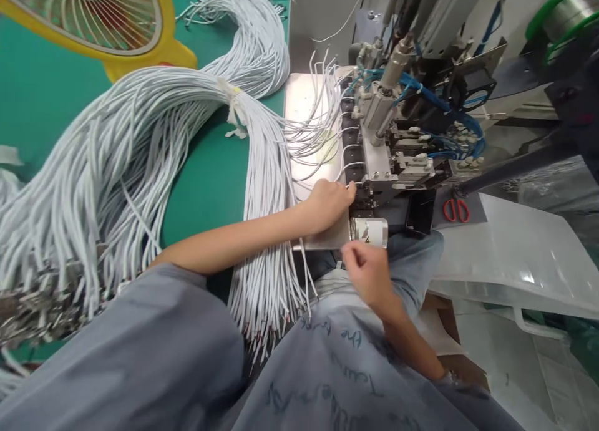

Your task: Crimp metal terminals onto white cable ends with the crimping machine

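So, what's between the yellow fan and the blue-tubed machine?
In the head view, bundled white cables lie there, then a pale plate crossed by some cables.

From my end I see a yellow fan (112, 25) over the green tabletop (196, 188), upper left. Toward the right I make out red-handled scissors (450, 211) on a dark gray surface (476, 214), a flat black object (420, 211) just left of them, and a glossy white panel (519, 250) nearby.

The left hand (330, 205) is bending its fingers (350, 193) beyond the surface's (206, 184) right edge; the right hand (369, 272) is curling loosely nearby.
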Motion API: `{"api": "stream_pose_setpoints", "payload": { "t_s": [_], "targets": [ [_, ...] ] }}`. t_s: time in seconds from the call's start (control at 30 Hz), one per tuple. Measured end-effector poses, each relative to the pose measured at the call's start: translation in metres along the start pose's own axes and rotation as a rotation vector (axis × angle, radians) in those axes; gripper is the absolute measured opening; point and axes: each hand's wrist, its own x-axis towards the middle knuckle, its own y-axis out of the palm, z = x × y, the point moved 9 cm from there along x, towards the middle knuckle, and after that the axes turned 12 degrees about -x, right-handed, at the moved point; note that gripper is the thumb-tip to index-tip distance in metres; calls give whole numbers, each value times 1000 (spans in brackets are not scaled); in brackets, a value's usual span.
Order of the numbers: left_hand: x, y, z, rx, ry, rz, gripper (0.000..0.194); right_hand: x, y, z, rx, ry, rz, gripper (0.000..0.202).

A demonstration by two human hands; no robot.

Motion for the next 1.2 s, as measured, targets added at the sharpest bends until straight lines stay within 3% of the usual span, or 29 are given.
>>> {"api": "stream_pose_setpoints", "payload": {
  "t_s": [0.07, 0.1, 0.17, 0.27, 0.47, 0.57, 0.7, 0.8, 0.87, 0.97, 1.2],
  "targets": [
    [1, 0, 2, -23, 0, -9, 41, -13, 47, 15, -53, -40, 300, 24],
    [1, -1, 2, -38, 1, -21, 37, -17, 64, 19, -70, -53, 393, 23],
    [0, -6, 0, -65, 4, -58, 30, -20, 83, 23, -92, -83, 459, 23],
    [-7, -15, -15, -139, 81, -93, 24, -18, 84, 24, -120, -106, 412, 27],
    [-35, -25, -74, -637, 538, -1, 27, -22, 44, 19, -172, -127, 149, 28],
    [-38, -22, -83, -885, 648, 91, 30, -22, 13, 8, -143, -109, 84, 28],
    [-28, -15, -72, -1101, 563, 127, 34, -15, -31, -17, 1, 21, 107, 20],
    [-17, -12, -54, -1232, 419, 25, 35, -9, -67, -32, 173, 147, -97, 18],
    [-13, -14, -47, -1293, 402, -53, 31, -8, -81, -36, 319, 153, -268, 19],
    [-12, -20, -45, -1363, 459, -123, 26, -5, -80, -35, 527, 79, -354, 20],
    [-13, -26, -42, -1317, 467, -166, 24, 3, -74, -35, 655, 48, -303, 29]
  ]
}}
